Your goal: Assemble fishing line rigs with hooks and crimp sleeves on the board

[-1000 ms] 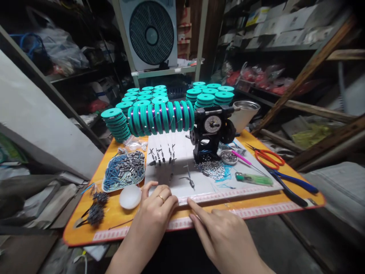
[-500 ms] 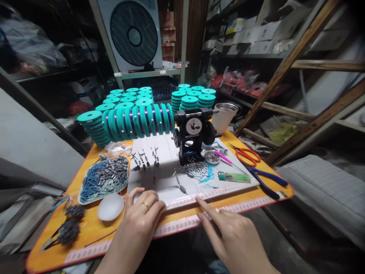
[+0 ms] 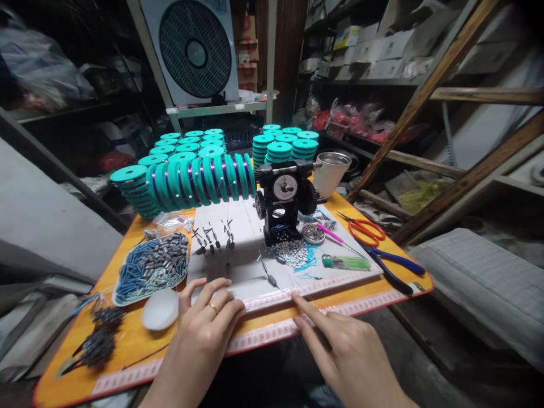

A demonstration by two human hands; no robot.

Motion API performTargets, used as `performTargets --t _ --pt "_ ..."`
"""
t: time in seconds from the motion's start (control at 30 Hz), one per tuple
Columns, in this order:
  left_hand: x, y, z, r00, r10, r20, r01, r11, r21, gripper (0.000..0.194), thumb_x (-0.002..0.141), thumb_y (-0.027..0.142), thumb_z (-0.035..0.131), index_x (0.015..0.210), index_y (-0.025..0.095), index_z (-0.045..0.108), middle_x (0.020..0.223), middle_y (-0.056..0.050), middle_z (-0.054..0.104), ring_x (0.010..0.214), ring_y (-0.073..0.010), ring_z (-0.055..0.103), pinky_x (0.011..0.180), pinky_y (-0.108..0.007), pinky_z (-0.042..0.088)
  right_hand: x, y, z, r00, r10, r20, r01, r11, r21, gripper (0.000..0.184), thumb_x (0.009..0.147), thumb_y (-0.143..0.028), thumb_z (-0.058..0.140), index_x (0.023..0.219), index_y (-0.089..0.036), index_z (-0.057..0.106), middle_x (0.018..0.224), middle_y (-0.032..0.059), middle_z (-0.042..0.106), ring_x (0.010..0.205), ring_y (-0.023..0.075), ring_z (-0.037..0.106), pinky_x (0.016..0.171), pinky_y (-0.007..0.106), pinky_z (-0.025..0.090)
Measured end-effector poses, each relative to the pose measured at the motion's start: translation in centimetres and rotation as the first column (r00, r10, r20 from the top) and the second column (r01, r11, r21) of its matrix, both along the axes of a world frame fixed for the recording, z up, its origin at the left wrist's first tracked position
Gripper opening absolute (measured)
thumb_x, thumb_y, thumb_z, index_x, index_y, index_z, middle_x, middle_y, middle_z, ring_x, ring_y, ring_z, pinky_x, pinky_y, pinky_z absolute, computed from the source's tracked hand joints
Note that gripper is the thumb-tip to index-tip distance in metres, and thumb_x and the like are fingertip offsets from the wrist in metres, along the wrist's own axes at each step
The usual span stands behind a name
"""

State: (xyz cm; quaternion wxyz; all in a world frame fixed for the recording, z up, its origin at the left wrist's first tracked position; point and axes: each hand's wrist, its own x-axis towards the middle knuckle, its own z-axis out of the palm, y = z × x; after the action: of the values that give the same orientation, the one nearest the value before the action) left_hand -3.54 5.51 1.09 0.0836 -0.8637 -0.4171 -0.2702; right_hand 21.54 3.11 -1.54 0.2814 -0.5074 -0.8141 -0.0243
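My left hand (image 3: 204, 326) rests palm down on the front edge of a white board (image 3: 255, 249), fingers spread, a ring on one finger. My right hand (image 3: 344, 354) lies beside it with the index finger stretched onto the board's front edge. Neither hand holds anything. The board lies on an orange table (image 3: 127, 340). A black winding machine (image 3: 284, 201) stands on the board with a row of teal spools (image 3: 199, 178) on its shaft. Small sinker rigs (image 3: 212, 238) lie on the board in front of the spools.
A tray of small blue and grey tubes (image 3: 151, 267) and a white round lid (image 3: 160, 309) sit left of my hand. Red-handled scissors (image 3: 365, 229), blue pliers (image 3: 395, 266), a green lighter (image 3: 345, 262) and a metal cup (image 3: 335, 170) lie right. Stacks of teal spools (image 3: 284, 144) stand behind, under a fan (image 3: 195, 51).
The view has swung right and slightly up, so the table sits further left. My left hand's fingers have spread a little; both hands stay at the board's front edge.
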Motion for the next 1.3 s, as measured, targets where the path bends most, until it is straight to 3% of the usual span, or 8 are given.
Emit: performTargets --t 0.33,0.57,0.8,1.03,1.3 --pt "-0.5 -0.5 0.2 1.000 0.014 0.014 -0.014 1.000 -0.009 0.009 0.091 0.013 0.063 0.093 0.022 0.063 0.083 0.003 0.071 0.101 -0.0230 0.063 0.092 -0.038 0.027 0.1 -0.1 -0.1 1.000 0.005 -0.016 -0.005 1.000 -0.011 0.040 0.104 -0.029 0.039 0.129 -0.010 0.064 0.063 0.0031 0.069 0.053 0.0195 0.068 0.050 0.029 0.048" --pt "0.0 -1.0 0.3 0.992 0.070 0.108 -0.064 0.996 -0.063 0.011 0.095 0.013 0.058 0.090 0.020 0.064 0.083 0.001 0.070 0.095 -0.0218 0.062 0.091 -0.038 0.026 0.4 0.0 -0.7 0.999 0.024 -0.024 -0.024 1.000 -0.015 0.039 0.103 -0.031 0.043 0.132 -0.012 0.061 0.065 0.0020 0.069 0.053 0.0168 0.067 0.051 0.026 0.046" --pt "-0.3 -1.2 0.2 0.991 0.084 0.101 -0.070 0.988 -0.136 0.011 0.097 0.014 0.055 0.092 0.021 0.062 0.086 0.001 0.070 0.099 -0.0206 0.060 0.094 -0.039 0.023 0.8 0.0 -1.4 1.000 0.025 -0.004 -0.026 0.999 -0.037 0.039 0.102 -0.031 0.047 0.137 -0.016 0.057 0.070 0.0008 0.071 0.056 0.0159 0.069 0.053 0.025 0.047" --pt "-0.2 -1.3 0.4 0.989 0.079 0.122 -0.063 0.989 -0.134 0.012 0.095 0.011 0.057 0.089 0.020 0.062 0.084 0.001 0.070 0.096 -0.0207 0.060 0.093 -0.038 0.024 0.3 0.1 -0.8 1.000 0.007 0.011 -0.007 0.999 0.036 0.045 0.106 -0.034 0.034 0.125 -0.009 0.066 0.060 0.0037 0.068 0.047 0.0163 0.065 0.049 0.025 0.050" --pt "0.1 -1.1 0.5 0.984 0.066 0.166 -0.049 0.993 -0.105 0.013 0.093 0.007 0.059 0.087 0.018 0.064 0.082 0.000 0.070 0.091 -0.0212 0.061 0.090 -0.039 0.026 0.4 0.2 -0.7 1.000 0.016 0.012 -0.017 0.999 0.042 0.044 0.105 -0.035 0.036 0.123 -0.010 0.067 0.062 0.0062 0.070 0.046 0.0170 0.065 0.048 0.024 0.052"
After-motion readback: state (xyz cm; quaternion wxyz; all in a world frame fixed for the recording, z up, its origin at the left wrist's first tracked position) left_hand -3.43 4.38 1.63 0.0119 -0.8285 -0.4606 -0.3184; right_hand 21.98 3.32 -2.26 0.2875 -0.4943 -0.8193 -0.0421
